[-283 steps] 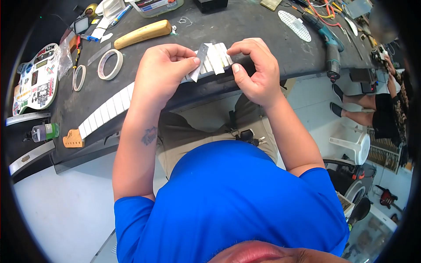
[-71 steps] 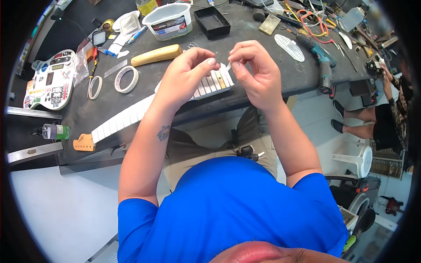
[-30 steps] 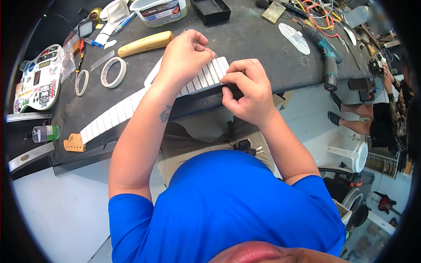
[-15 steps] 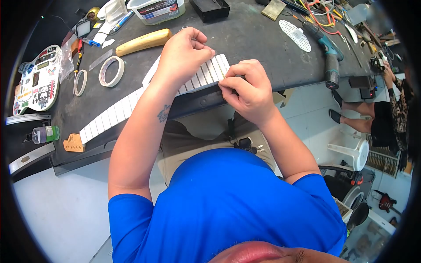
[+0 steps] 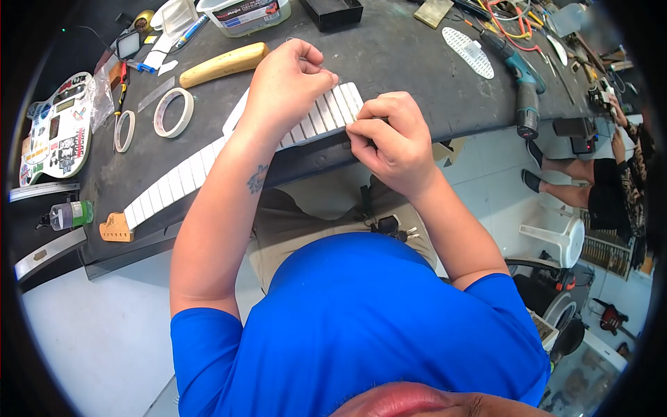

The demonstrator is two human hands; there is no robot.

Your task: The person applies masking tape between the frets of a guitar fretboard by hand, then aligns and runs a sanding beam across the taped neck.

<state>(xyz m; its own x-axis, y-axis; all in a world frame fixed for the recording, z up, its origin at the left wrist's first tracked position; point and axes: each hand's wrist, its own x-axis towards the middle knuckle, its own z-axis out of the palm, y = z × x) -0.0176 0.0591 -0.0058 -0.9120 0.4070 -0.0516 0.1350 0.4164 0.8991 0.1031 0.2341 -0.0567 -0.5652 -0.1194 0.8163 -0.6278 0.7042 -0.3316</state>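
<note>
A guitar neck [image 5: 177, 181] lies along the front edge of the bench, its fretboard covered in white tape strips with the frets showing between them. The wooden headstock [image 5: 117, 228] points to the lower left. My left hand [image 5: 293, 80] is curled over the far side of the neck near its wide end, thumb and fingers pinched together. At the near edge of that end, my right hand [image 5: 394, 135] is closed, with its fingertips against the last strips. Whatever lies between the fingers of either hand is too small or hidden to make out.
Behind the neck lie a yellow wooden block [image 5: 224, 64] and tape rolls [image 5: 173, 112]. A cordless drill [image 5: 526, 104] rests at the right, near a white perforated plate [image 5: 467, 53]. A plastic tub [image 5: 243, 17] stands at the back. Another person [image 5: 604, 174] is at far right.
The view has shifted slightly, so bench items sit a little further left. Both my hands stay closed at the neck's wide end, with hardly any movement. The other person's hands have moved slightly.
</note>
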